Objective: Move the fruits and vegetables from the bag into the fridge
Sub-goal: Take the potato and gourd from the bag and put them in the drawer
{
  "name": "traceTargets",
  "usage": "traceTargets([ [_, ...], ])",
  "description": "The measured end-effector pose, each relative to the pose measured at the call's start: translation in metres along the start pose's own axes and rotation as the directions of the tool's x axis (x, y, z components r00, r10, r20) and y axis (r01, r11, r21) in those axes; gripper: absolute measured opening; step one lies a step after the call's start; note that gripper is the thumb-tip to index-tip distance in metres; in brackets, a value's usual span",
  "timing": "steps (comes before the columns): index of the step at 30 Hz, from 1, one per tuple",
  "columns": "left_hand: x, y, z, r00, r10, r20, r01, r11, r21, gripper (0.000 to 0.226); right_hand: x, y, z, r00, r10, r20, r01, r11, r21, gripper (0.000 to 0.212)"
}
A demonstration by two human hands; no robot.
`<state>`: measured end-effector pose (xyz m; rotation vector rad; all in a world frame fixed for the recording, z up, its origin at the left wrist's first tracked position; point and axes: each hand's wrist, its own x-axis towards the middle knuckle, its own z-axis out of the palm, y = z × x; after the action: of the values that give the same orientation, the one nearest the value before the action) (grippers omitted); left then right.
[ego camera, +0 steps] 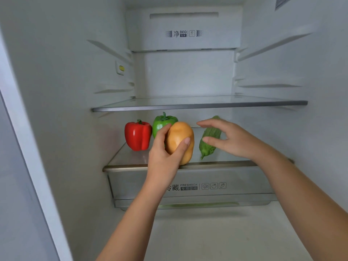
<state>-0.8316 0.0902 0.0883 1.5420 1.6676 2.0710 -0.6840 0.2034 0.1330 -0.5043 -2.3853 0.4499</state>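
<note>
My left hand (165, 151) grips a tan potato (179, 140), holding it upright at the front of the fridge's lower glass shelf (131, 157). A red bell pepper (137, 135) stands on that shelf to the left, and a green bell pepper (162, 123) sits behind the potato, partly hidden. A bumpy green bitter gourd (208, 145) lies on the shelf to the right. My right hand (229, 140) hovers over the gourd with fingers spread, holding nothing. The bag is out of view.
An upper glass shelf (199, 106) spans the fridge above the vegetables. Below the lower shelf is a closed crisper drawer (235, 182) labelled FRESHBOX. The white fridge walls close in left and right, with the door edge (28, 147) at far left.
</note>
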Motion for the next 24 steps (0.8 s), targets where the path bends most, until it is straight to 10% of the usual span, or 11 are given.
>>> traceTargets([
  [9,0.006,-0.001,0.011,0.994,0.080,0.075,-0.093,0.977,0.193,0.043,-0.003,-0.002,0.022,0.998,0.061,0.023,-0.064,0.980,0.188,0.068],
  [24,0.012,-0.016,0.004,0.951,0.182,0.251,-0.277,0.865,0.418,0.054,0.001,0.010,0.027,0.997,0.059,-0.052,-0.058,0.998,0.026,0.050],
])
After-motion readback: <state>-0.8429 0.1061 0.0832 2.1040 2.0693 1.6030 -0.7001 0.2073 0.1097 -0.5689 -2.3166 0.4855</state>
